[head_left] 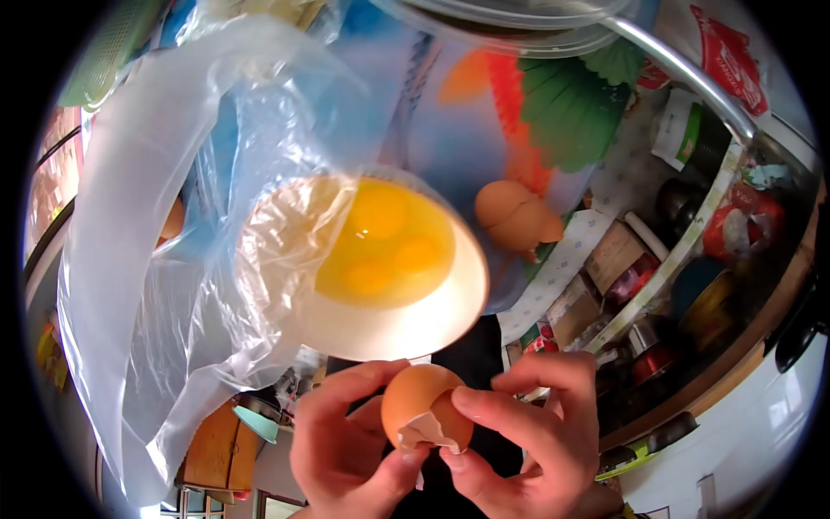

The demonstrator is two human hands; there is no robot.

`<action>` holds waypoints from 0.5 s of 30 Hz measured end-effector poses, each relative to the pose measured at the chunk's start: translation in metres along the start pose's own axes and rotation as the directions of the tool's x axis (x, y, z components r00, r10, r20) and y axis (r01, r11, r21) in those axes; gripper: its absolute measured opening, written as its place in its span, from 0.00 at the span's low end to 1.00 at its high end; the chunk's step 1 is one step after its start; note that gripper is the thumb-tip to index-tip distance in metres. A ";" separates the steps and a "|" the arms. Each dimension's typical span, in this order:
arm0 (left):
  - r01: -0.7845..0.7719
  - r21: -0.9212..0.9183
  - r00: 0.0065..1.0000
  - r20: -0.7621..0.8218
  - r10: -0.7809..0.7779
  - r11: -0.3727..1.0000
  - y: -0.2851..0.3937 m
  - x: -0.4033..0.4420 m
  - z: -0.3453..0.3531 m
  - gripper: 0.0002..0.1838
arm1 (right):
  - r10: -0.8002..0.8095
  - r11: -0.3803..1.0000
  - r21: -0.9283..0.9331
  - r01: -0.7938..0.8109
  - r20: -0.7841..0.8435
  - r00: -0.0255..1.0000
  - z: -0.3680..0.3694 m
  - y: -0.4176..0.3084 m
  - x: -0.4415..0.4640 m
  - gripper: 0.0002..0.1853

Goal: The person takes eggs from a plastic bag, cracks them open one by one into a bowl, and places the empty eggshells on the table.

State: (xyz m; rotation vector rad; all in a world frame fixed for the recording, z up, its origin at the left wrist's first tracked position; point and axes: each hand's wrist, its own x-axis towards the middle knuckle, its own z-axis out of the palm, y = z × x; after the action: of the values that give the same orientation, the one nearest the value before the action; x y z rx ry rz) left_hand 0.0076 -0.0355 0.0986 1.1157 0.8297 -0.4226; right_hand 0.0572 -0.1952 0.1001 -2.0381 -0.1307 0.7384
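Head view: we had our left hand and right hand both gripping a cracked brown eggshell by the fingertips, near side of the white bowl. Raw eggs inside, yolks visible. Translucent plastic bag overlapped its left; discarded eggshells sat right.

Bright light whitens the near inside of the bowl; glare streaks the plastic bag left of it. Shadow fills the shelf right of the bowl. Fisheye distortion curves the edges.
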 end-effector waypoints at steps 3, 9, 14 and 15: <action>-0.001 -0.085 1.000 0.027 0.003 0.996 -0.017 -0.002 0.021 0.30 | -0.054 0.997 0.037 0.061 -0.152 0.987 -0.001 0.024 -0.009 0.26; 0.011 -0.163 0.999 0.038 -0.005 0.987 -0.051 -0.002 0.058 0.28 | -0.002 0.979 -0.204 -0.010 -0.060 0.998 -0.037 0.032 -0.021 0.28; -0.082 0.017 0.996 -0.032 0.083 0.996 -0.075 0.015 0.076 0.29 | 0.070 0.997 -0.022 -0.071 -0.041 0.997 -0.045 0.059 -0.009 0.32; -0.079 0.028 0.996 -0.025 0.080 0.996 -0.077 0.017 0.075 0.29 | 0.074 0.997 -0.014 -0.075 -0.049 0.996 -0.043 0.064 -0.006 0.32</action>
State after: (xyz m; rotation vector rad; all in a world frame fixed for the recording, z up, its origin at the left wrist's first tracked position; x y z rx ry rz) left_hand -0.0053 -0.1335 0.0523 1.1776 0.8014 -0.3542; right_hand 0.0635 -0.2655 0.0679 -2.0835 -0.0324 0.7355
